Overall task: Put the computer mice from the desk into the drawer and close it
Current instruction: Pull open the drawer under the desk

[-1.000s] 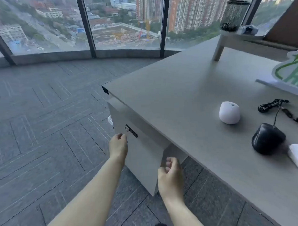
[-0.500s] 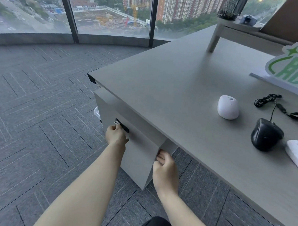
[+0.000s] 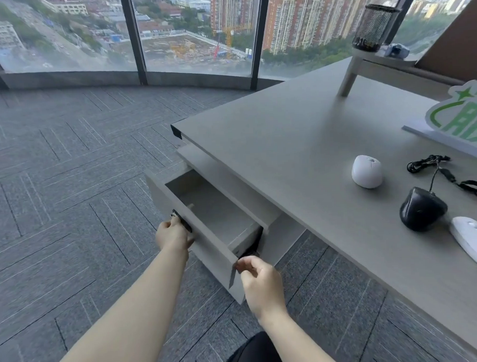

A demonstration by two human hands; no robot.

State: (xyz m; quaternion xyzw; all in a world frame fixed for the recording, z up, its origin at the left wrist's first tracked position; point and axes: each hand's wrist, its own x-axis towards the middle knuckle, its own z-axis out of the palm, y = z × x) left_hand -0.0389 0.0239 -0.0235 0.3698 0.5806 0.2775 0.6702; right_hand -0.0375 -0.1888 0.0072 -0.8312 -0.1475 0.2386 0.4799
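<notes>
Three mice lie on the grey desk [image 3: 285,157]: a round white mouse [image 3: 366,171], a black wired mouse [image 3: 421,209] and a flat white mouse [image 3: 475,240] at the right edge. Under the desk's left end the grey drawer [image 3: 214,209] stands pulled out, its inside bare. My left hand [image 3: 172,234] grips the black handle on the drawer front. My right hand [image 3: 259,281] pinches the right edge of the drawer front.
A coiled black cable [image 3: 433,164] lies behind the black mouse. A green and white sign [image 3: 461,119] stands at the right. A small riser with a mesh pen cup [image 3: 374,28] is at the far end. Grey carpet [image 3: 69,202] and windows lie to the left.
The drawer was closed and has slid out toward me. Both hands came back with its front, left on the handle, right on the edge.
</notes>
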